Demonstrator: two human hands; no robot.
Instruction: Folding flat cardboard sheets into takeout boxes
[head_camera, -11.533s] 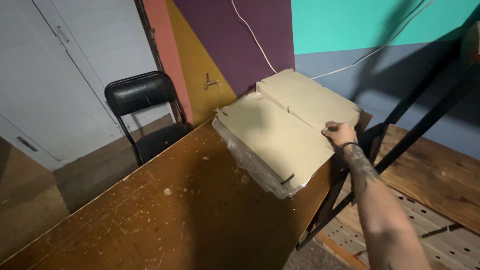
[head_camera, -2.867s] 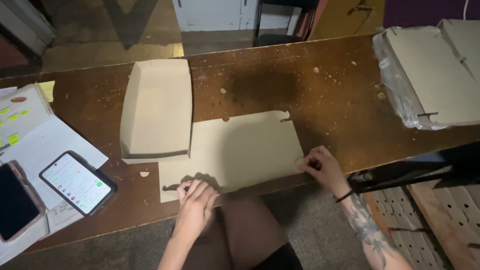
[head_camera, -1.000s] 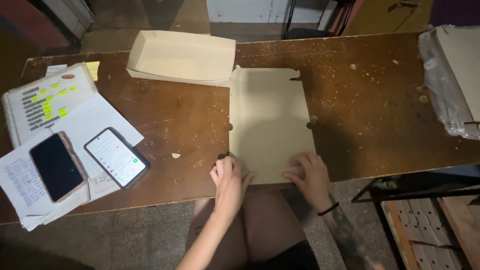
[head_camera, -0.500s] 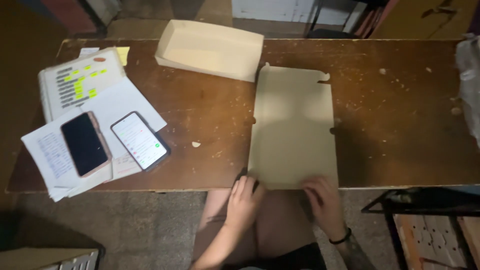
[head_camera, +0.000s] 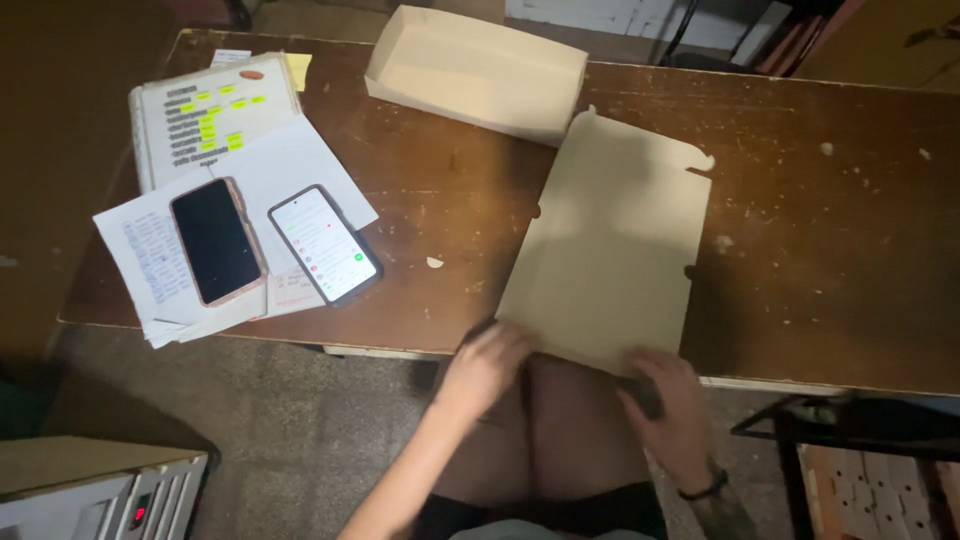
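A flat beige cardboard box blank (head_camera: 610, 250) lies on the brown wooden table (head_camera: 430, 210), its near end hanging over the front edge. My left hand (head_camera: 485, 365) grips the blank's near left corner. My right hand (head_camera: 670, 410), with a dark band at the wrist, grips the near right corner. Both hands sit just below the table edge, above my lap. A folded-up beige cardboard tray (head_camera: 475, 72) stands at the far side of the table, just beyond the blank's far end.
Two phones lie on loose papers at the left: a dark-screened one (head_camera: 217, 240) and a lit one (head_camera: 323, 243). A sheet with yellow highlights (head_camera: 215, 120) lies behind them. A black metal frame (head_camera: 850, 430) stands at lower right, a white device (head_camera: 90, 490) at lower left.
The view has shifted and tilted; the blank now lies slanted with its near end past the table edge. Both hands have slid to its near corners and closed on them.
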